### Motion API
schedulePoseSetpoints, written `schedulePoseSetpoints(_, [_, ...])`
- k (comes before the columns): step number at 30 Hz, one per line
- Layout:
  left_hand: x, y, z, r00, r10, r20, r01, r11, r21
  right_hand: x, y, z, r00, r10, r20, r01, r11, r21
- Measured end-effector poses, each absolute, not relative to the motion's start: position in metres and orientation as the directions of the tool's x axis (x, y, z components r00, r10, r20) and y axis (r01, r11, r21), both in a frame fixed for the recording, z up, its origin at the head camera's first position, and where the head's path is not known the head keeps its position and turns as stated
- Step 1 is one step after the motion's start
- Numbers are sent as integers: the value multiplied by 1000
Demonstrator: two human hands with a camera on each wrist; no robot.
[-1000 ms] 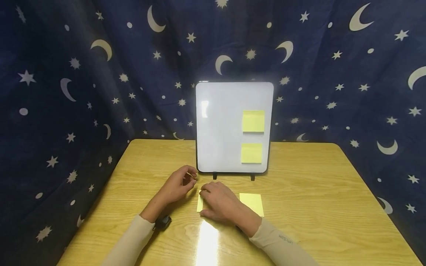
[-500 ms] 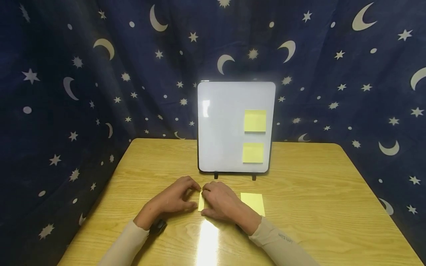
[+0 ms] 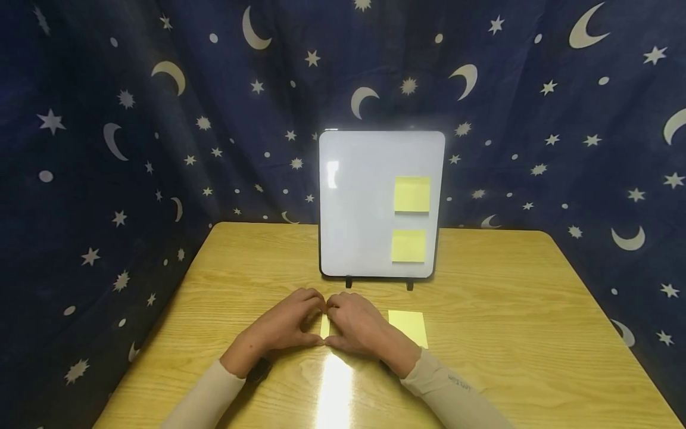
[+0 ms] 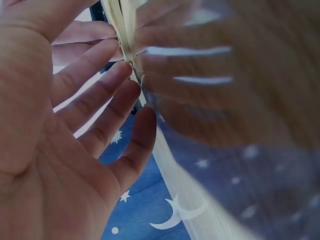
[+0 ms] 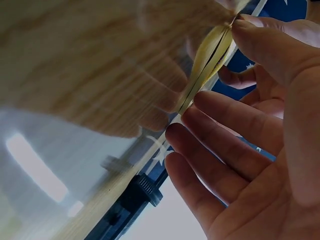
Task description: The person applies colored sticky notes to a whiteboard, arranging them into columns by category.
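Observation:
A pale yellow sticky note (image 3: 325, 327) lies low over the table between the hands, only a strip of it showing in the head view. Over its right part arches my right hand (image 3: 358, 325), thumb at the near edge and fingertips at the far edge. My left hand (image 3: 286, 322) comes in from the left, its thumb and forefinger at the same two edges, right beside the right hand's fingertips. In the right wrist view the sticky note (image 5: 220, 50) appears edge-on and bowed, mirrored in the glossy tabletop. Most of it is hidden under the right hand.
A whiteboard (image 3: 359, 202) stands on small black feet behind the hands. An upper sticky note (image 3: 412, 193) and a lower sticky note (image 3: 409, 245) are on its right side. Another yellow sticky note (image 3: 408, 326) lies on the wooden table (image 3: 504, 310), partly behind the right forearm.
My left hand has moved right and nearer to me, from beside the whiteboard's corner to the sticky note's edges. The right hand stays in place on the note.

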State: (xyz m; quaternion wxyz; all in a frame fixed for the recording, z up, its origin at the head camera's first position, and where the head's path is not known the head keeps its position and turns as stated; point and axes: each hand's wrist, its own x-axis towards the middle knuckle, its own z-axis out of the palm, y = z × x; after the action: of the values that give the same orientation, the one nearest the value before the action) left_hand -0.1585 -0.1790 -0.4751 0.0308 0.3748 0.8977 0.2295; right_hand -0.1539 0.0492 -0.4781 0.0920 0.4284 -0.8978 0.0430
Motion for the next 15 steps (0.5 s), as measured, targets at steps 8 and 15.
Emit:
schedulePoseSetpoints(8, [-159, -182, -472, -717, 690, 100, 648, 607, 459, -156, 50, -479, -625, -759, 185, -774, 633, -19])
schedulePoseSetpoints(15, [-159, -185, -470, -712, 698, 77, 643, 604, 470, -155, 51, -479, -609, -766, 206, -786, 617, -28])
